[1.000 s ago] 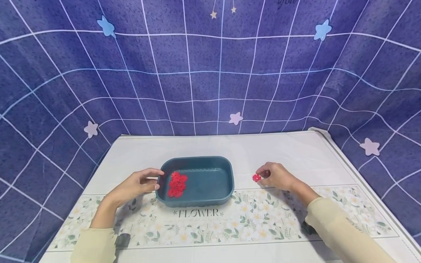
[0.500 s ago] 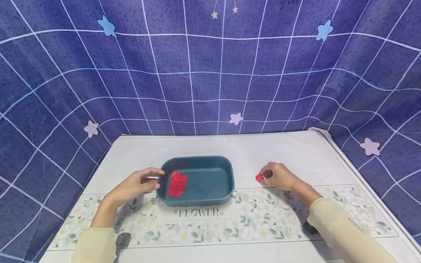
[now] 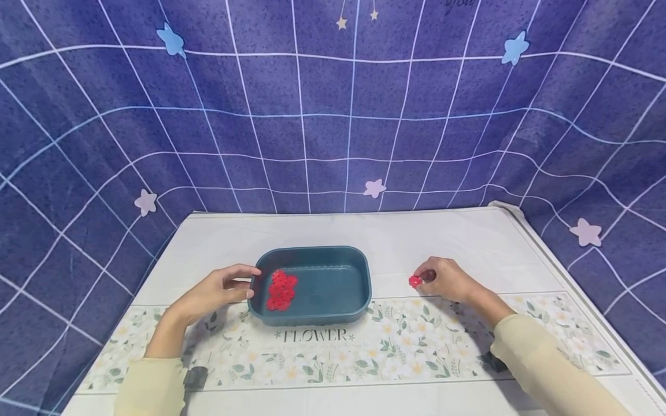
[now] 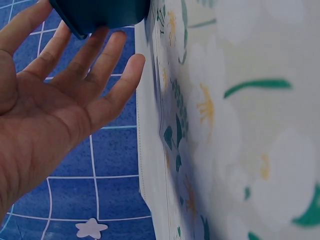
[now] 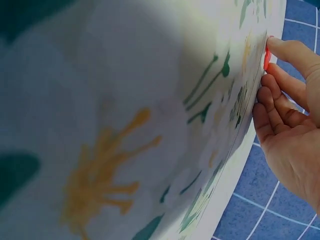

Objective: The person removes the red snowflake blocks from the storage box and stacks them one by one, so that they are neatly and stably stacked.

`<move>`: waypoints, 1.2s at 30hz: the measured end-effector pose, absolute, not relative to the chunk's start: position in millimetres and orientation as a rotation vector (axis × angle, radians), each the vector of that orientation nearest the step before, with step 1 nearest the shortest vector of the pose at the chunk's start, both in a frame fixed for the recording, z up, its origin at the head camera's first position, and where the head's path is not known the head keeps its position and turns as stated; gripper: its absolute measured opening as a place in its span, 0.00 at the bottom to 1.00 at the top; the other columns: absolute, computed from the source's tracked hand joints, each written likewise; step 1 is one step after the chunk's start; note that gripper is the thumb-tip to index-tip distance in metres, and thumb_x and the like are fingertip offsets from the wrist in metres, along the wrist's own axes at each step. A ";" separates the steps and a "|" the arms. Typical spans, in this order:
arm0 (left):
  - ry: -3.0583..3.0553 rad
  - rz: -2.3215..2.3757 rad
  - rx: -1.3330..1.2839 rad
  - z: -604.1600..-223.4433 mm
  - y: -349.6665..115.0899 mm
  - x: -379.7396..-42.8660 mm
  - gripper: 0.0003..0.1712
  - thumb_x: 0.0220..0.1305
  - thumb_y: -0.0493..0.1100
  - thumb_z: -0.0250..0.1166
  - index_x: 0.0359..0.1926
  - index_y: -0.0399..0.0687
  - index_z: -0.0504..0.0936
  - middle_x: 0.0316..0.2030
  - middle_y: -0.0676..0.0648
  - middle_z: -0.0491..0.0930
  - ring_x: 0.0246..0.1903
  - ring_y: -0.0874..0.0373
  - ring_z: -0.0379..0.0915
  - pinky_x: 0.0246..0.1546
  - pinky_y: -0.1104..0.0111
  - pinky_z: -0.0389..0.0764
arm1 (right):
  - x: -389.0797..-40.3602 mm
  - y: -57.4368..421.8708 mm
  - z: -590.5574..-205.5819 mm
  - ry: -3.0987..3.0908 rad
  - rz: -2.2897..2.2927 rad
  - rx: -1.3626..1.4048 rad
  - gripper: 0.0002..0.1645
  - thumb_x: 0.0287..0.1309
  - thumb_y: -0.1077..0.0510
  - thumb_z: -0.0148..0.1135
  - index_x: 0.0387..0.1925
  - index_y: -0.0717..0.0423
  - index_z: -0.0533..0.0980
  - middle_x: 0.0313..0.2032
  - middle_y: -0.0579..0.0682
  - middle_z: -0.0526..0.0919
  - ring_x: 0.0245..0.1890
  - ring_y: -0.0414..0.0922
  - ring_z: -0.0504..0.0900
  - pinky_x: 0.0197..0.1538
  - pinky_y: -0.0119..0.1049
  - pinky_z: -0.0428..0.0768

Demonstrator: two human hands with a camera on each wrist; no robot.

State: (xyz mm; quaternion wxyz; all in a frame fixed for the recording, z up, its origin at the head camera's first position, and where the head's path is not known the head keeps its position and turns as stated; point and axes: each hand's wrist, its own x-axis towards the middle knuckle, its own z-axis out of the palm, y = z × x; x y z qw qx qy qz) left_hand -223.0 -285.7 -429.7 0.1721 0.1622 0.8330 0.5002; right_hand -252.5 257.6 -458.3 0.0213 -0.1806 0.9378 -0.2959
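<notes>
A dark teal rectangular tray [image 3: 328, 289] stands on the table, and several red flower-shaped pieces [image 3: 281, 290] lie bunched at its left end. My left hand [image 3: 215, 292] is at the tray's left end, its fingertips right at the rim. In the left wrist view that hand [image 4: 70, 85] has its fingers spread and nearly straight against the tray's outer wall [image 4: 107, 12]. Off to the right of the tray, my right hand [image 3: 443, 279] pinches a red flower piece [image 3: 415, 281] between thumb and index finger, low over the tabletop. The right wrist view shows this flower piece [image 5: 267, 52] edge-on.
Under the tray and hands is a white table cover [image 3: 416, 237] with a floral band [image 3: 333, 367] printed "FLOWER". A blue gridded curtain [image 3: 333, 133] with stars rises behind the table and along its sides.
My right hand has shifted slightly to the right with the red flower piece, whose face is now more covered by the fingers. The left hand and tray stay in place.
</notes>
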 end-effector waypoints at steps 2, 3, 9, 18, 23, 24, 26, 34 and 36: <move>2.374 1.414 0.465 -429.2 -285.2 -223.4 0.31 0.72 0.47 0.67 0.71 0.43 0.71 0.73 0.35 0.67 0.70 0.34 0.68 0.59 0.64 0.84 | -252.2 258.7 -458.2 2.911 -0.916 -0.550 0.16 0.49 0.62 0.78 0.43 0.59 0.86 0.35 0.49 0.84 0.35 0.41 0.79 0.40 0.31 0.80; 2.378 1.412 0.467 -429.0 -285.0 -223.6 0.31 0.72 0.46 0.67 0.71 0.43 0.71 0.73 0.35 0.68 0.70 0.34 0.68 0.59 0.64 0.84 | -252.2 259.2 -458.2 2.912 -0.915 -0.552 0.16 0.50 0.62 0.78 0.43 0.59 0.86 0.35 0.49 0.84 0.35 0.41 0.79 0.39 0.31 0.80; 2.391 1.398 0.463 -428.8 -284.6 -223.2 0.30 0.72 0.45 0.67 0.71 0.42 0.71 0.73 0.35 0.68 0.69 0.35 0.70 0.59 0.64 0.85 | -253.8 260.9 -454.6 2.894 -0.946 -0.579 0.16 0.50 0.64 0.76 0.44 0.61 0.86 0.35 0.50 0.85 0.35 0.41 0.79 0.39 0.29 0.80; 2.374 1.411 0.451 -430.3 -286.6 -220.4 0.31 0.72 0.45 0.66 0.71 0.42 0.71 0.73 0.34 0.67 0.70 0.34 0.69 0.59 0.62 0.85 | -265.9 243.3 -418.5 2.809 -1.231 -0.622 0.17 0.58 0.62 0.74 0.49 0.63 0.85 0.38 0.53 0.88 0.38 0.39 0.82 0.41 0.25 0.82; 2.386 1.405 0.452 -430.8 -286.3 -220.5 0.31 0.72 0.45 0.67 0.71 0.43 0.71 0.73 0.35 0.68 0.69 0.35 0.69 0.59 0.63 0.85 | -272.8 218.7 -399.1 2.678 -1.406 -0.606 0.19 0.60 0.58 0.73 0.52 0.59 0.84 0.43 0.56 0.89 0.42 0.40 0.84 0.46 0.25 0.84; 2.389 1.403 0.451 -430.6 -286.1 -220.6 0.30 0.72 0.45 0.67 0.71 0.43 0.72 0.73 0.35 0.68 0.69 0.35 0.70 0.59 0.64 0.85 | -274.2 213.5 -396.8 2.651 -1.437 -0.609 0.19 0.60 0.58 0.74 0.52 0.58 0.84 0.43 0.56 0.89 0.43 0.41 0.84 0.46 0.25 0.84; 2.392 1.400 0.451 -430.1 -285.8 -220.9 0.30 0.72 0.44 0.67 0.71 0.43 0.72 0.73 0.36 0.68 0.69 0.35 0.69 0.59 0.64 0.84 | -276.4 202.4 -393.2 2.610 -1.479 -0.622 0.19 0.60 0.59 0.74 0.53 0.58 0.84 0.44 0.57 0.89 0.43 0.43 0.85 0.47 0.25 0.85; 2.390 1.402 0.461 -430.0 -286.4 -222.6 0.30 0.72 0.44 0.67 0.71 0.43 0.72 0.72 0.36 0.68 0.69 0.35 0.70 0.59 0.65 0.84 | -283.4 157.4 -386.0 2.487 -1.551 -0.742 0.19 0.57 0.62 0.74 0.52 0.56 0.85 0.39 0.54 0.87 0.39 0.42 0.84 0.43 0.27 0.84; 2.389 1.405 0.463 -430.4 -286.4 -223.0 0.30 0.72 0.44 0.67 0.71 0.42 0.71 0.72 0.36 0.68 0.69 0.36 0.70 0.59 0.65 0.84 | -285.1 146.6 -384.9 2.458 -1.553 -0.768 0.19 0.58 0.62 0.74 0.52 0.55 0.85 0.39 0.53 0.87 0.39 0.42 0.83 0.42 0.28 0.84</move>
